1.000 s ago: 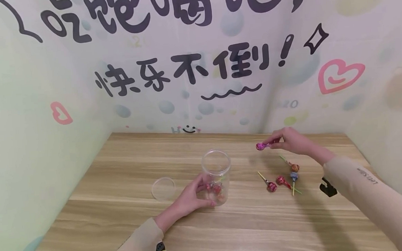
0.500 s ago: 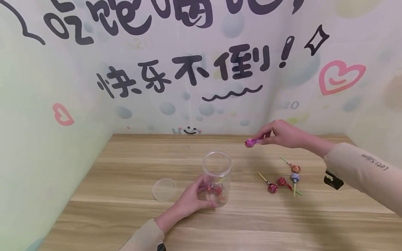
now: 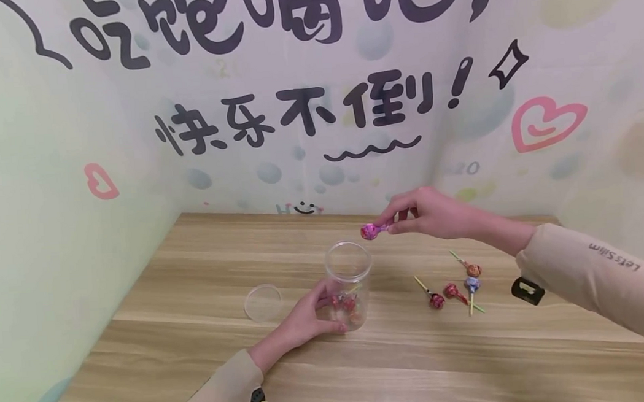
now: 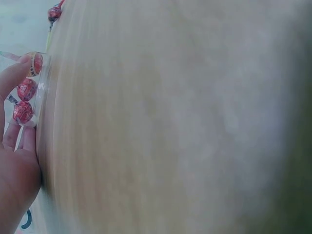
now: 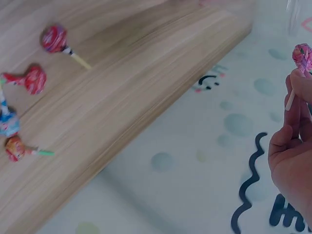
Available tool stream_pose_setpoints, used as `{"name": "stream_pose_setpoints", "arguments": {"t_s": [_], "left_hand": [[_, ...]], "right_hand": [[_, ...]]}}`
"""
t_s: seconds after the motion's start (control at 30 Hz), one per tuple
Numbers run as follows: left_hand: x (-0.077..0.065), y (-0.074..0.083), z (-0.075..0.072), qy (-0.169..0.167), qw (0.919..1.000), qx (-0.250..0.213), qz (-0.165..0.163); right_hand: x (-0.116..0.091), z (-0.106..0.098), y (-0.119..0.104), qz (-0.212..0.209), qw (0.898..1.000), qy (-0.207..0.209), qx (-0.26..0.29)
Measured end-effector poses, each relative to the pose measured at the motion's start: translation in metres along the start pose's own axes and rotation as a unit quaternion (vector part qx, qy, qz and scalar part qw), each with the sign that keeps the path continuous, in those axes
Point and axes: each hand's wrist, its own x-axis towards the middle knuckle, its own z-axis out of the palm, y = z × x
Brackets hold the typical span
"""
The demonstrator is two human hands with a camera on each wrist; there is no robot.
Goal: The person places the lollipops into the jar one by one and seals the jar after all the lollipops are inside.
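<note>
A clear plastic jar point(image 3: 348, 267) stands upright and uncovered on the wooden table, with several red-wrapped lollipops point(image 4: 24, 90) in its bottom. My left hand point(image 3: 304, 316) grips the jar low on its left side, thumb in front and fingers behind. Just above and right of the jar's rim, my right hand point(image 3: 430, 213) pinches a pink-and-purple wrapped lollipop point(image 3: 369, 231) by its stick, candy end pointing left. In the right wrist view, the pale stick shows below the thumb of that hand.
Right of the jar lie several loose lollipops: a dark red one point(image 3: 436, 300), another red one point(image 3: 452, 290), a blue one point(image 3: 473, 284) and an orange one point(image 3: 473, 270). A round clear lid point(image 3: 262, 303) lies left of the jar. A printed wall point(image 3: 275, 167) rises behind the table.
My right hand has carried the pink-and-purple lollipop leftward, from over the loose lollipops to beside the jar's mouth. The left hand and jar have stayed in place.
</note>
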Motion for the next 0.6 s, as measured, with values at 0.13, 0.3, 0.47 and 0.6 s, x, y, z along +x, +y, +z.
{"name": "stream_pose_setpoints", "arguments": {"t_s": [0.13,0.3,0.47,0.6], "left_hand": [[0.0,-0.001,0.0,0.001,1.0,0.004,-0.002],[0.001,-0.003,0.0,-0.001,1.0,0.006,-0.006],[0.001,-0.001,-0.001,-0.003,0.9999,0.008,-0.008],[0.001,0.0,-0.001,-0.007,0.9999,0.005,-0.013]], "right_hand": [[0.004,0.008,-0.015,-0.009,1.0,-0.004,0.011],[0.008,0.017,-0.03,-0.025,0.999,-0.019,0.019],[0.009,0.026,-0.04,-0.041,0.998,-0.032,0.02],[0.008,0.034,-0.046,-0.048,0.998,-0.032,0.023]]}}
